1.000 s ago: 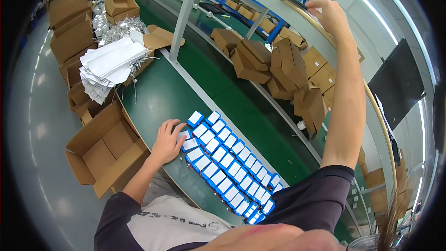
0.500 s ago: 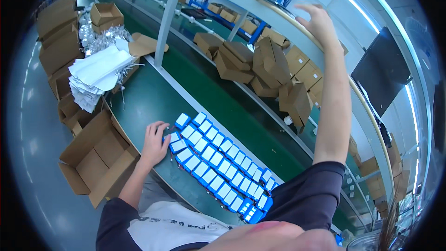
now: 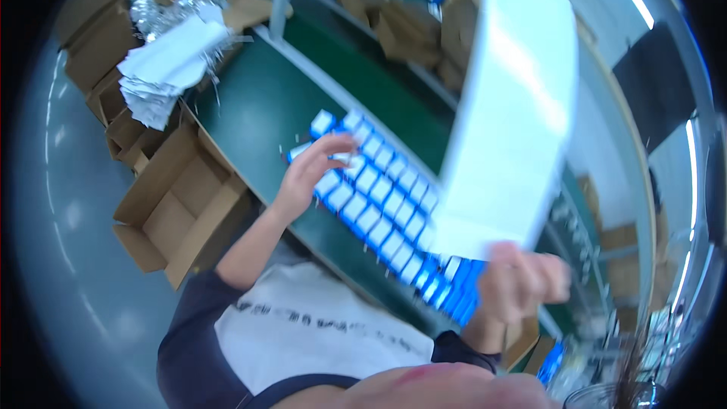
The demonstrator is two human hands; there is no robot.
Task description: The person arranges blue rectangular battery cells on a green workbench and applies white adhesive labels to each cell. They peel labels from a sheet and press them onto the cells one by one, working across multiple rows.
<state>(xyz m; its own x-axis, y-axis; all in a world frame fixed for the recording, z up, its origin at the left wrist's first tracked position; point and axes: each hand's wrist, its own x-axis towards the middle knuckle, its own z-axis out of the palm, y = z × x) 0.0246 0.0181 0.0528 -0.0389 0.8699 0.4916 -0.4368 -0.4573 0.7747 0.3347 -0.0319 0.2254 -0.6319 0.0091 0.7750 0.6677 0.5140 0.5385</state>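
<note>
Rows of small blue packs with white tops [image 3: 369, 217] lie close together on the green bench [image 3: 250, 98], with thin leads at their edges. My left hand [image 3: 304, 178] reaches over the far-left end of the rows, its fingers stretched out and apart; whether they touch the packs I cannot tell. My right hand [image 3: 522, 280], smeared by motion, is closed at the lower edge of a large glossy white sheet [image 3: 515, 106]. The raised sheet hides part of the rows and of the shelf behind.
An open cardboard box [image 3: 178, 201] stands left of the bench. Beyond it are a stack of white sheets [image 3: 170, 60], silvery bundles [image 3: 170, 11] and more cartons [image 3: 98, 38]. A metal post [image 3: 285, 0] rises from the bench, and cardboard boxes [image 3: 401, 30] lie across the green belt.
My right hand has come down from the upper rail and now holds a white sheet. My left hand has moved right, over the packs. The whole view has shifted.
</note>
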